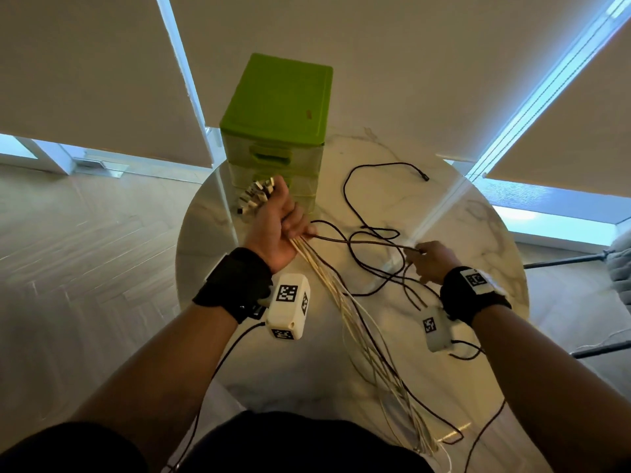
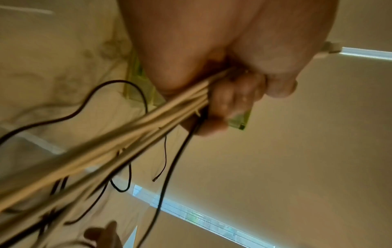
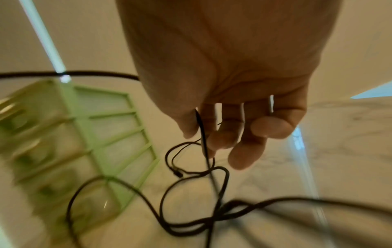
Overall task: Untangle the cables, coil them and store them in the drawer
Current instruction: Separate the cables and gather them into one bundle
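From the head view, the left hand is raised over the near-left part of the round marble table, fist wrapped tight around a bundle of white cables. Their plugs fan out above the fist toward the green drawer unit, and the strands run from the fist down and to the right, toward the person, trailing past the table's near edge where their ends are cut off by the frame. The right hand sits lower, over the middle of the table, thumb and fingers pinching one end of a black cable; a taut stretch of it runs leftward to the left fist, while the rest lies in loose loops on the marble, its far plug pointing away to the right. The drawers look closed. In the left wrist view, the fingers curl round the white cables, which slant down to the lower left; motion blur smears them, and their count cannot be told. A black cable hangs from the same fist. In the right wrist view, the right hand pinches the black cable between thumb and forefinger, the other fingers loosely bent; the loops below and the drawer unit are blurred.
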The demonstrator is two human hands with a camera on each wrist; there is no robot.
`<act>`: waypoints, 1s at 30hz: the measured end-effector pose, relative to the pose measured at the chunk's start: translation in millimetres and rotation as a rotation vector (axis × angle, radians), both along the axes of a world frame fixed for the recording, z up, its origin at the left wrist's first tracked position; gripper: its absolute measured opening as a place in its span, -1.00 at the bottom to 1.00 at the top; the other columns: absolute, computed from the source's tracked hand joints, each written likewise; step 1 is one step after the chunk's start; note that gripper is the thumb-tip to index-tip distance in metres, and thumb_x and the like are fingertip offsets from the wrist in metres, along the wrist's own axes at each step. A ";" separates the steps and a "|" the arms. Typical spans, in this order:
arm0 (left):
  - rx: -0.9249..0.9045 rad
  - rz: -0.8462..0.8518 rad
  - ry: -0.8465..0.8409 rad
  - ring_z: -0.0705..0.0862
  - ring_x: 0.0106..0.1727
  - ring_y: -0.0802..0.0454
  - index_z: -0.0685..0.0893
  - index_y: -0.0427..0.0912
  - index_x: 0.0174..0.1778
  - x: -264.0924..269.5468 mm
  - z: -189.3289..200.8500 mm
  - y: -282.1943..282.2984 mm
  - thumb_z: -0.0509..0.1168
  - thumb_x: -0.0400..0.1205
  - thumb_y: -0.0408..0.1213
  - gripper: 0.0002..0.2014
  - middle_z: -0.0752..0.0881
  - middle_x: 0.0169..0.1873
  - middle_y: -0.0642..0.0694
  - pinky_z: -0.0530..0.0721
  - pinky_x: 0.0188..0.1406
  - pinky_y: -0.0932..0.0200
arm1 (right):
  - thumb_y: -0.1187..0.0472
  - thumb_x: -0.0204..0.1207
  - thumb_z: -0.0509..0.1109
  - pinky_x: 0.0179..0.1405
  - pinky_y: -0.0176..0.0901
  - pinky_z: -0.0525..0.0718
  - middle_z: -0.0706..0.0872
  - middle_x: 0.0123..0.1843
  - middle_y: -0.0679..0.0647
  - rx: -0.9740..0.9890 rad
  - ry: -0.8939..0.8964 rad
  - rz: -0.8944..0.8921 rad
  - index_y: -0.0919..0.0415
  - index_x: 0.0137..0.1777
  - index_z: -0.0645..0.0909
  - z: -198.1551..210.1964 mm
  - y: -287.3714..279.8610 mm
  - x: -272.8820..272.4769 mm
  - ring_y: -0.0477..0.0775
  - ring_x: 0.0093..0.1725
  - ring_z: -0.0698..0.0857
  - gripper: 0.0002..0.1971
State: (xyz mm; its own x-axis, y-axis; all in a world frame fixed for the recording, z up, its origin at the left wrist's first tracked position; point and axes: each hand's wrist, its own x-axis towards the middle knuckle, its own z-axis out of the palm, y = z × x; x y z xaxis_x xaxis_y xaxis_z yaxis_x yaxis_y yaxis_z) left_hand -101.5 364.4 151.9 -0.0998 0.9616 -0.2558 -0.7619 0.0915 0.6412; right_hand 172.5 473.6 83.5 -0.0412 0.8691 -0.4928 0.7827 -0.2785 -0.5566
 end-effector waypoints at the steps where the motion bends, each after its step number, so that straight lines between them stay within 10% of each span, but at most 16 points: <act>1: -0.014 0.003 0.032 0.18 -0.68 0.15 0.39 -0.06 -0.61 0.7 4.7 2.5 0.02 0.70 0.16 -0.42 0.20 -0.73 0.05 0.36 -0.59 0.27 | -0.05 0.67 0.18 -0.46 -0.12 0.64 0.64 -0.35 0.11 -0.034 0.144 -0.120 0.29 -0.03 0.67 4.6 1.9 5.9 0.08 -0.44 0.66 -0.59; 8: -0.126 -0.219 0.579 0.12 -0.66 0.21 0.61 -0.16 0.30 42.2 14.7 15.1 0.07 0.77 -0.24 -0.72 0.16 -0.68 0.13 0.13 -0.69 0.31 | -0.21 0.69 0.03 -0.26 -0.15 0.55 0.81 -0.18 0.09 0.080 0.593 0.117 0.17 0.00 0.68 93.1 -13.9 3.1 0.09 -0.13 0.79 -0.47; 13: -0.066 -0.423 0.787 0.17 -0.67 0.20 0.65 -0.30 0.18 98.0 34.6 16.5 0.26 0.69 -0.18 -0.73 0.24 -0.68 0.14 0.14 -0.68 0.27 | -0.15 0.68 0.04 -0.32 -0.24 0.61 0.77 -0.14 0.10 0.248 0.972 0.286 0.16 0.06 0.66 161.0 -22.5 -7.5 0.19 -0.08 0.79 -0.54; 17: 0.004 -0.333 0.676 0.17 -0.65 0.18 0.67 -0.20 -0.08 103.0 44.2 19.9 0.15 0.75 -0.21 -0.77 0.23 -0.59 0.00 0.17 -0.67 0.28 | -0.05 0.60 0.21 -0.41 -0.19 0.53 0.65 -0.32 -0.01 0.341 0.949 0.262 0.07 0.25 0.57 150.4 -18.1 -4.8 0.02 -0.36 0.65 -0.67; 24: 0.093 -0.355 0.527 0.19 -0.68 0.20 0.67 -0.26 0.00 100.3 52.1 14.3 0.20 0.64 -0.10 -0.71 0.27 -0.51 -0.09 0.23 -0.70 0.30 | -0.43 0.23 0.45 -0.29 -0.15 0.53 0.65 -0.27 0.05 -0.297 0.999 0.530 -0.18 0.32 0.60 97.5 -21.9 -0.7 0.02 -0.31 0.55 -0.34; 30: 0.080 -0.464 0.534 0.18 -0.66 0.18 0.76 -0.10 -0.02 124.6 59.0 17.1 0.21 0.60 -0.08 -0.74 0.28 -0.58 -0.03 0.19 -0.67 0.29 | -0.15 0.51 0.29 -0.26 -0.21 0.61 0.73 -0.27 0.09 -0.386 0.912 0.597 0.21 0.28 0.58 100.0 -21.0 42.3 0.01 -0.29 0.66 -0.50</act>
State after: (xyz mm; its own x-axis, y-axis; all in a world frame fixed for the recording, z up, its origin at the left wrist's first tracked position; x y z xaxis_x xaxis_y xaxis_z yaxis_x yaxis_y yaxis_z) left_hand 23.1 381.4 210.9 0.2324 0.9489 -0.2133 -0.2349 0.2676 0.9344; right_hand 214.8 452.5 183.5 -0.8717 0.3897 -0.2971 0.1983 -0.2738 -0.9411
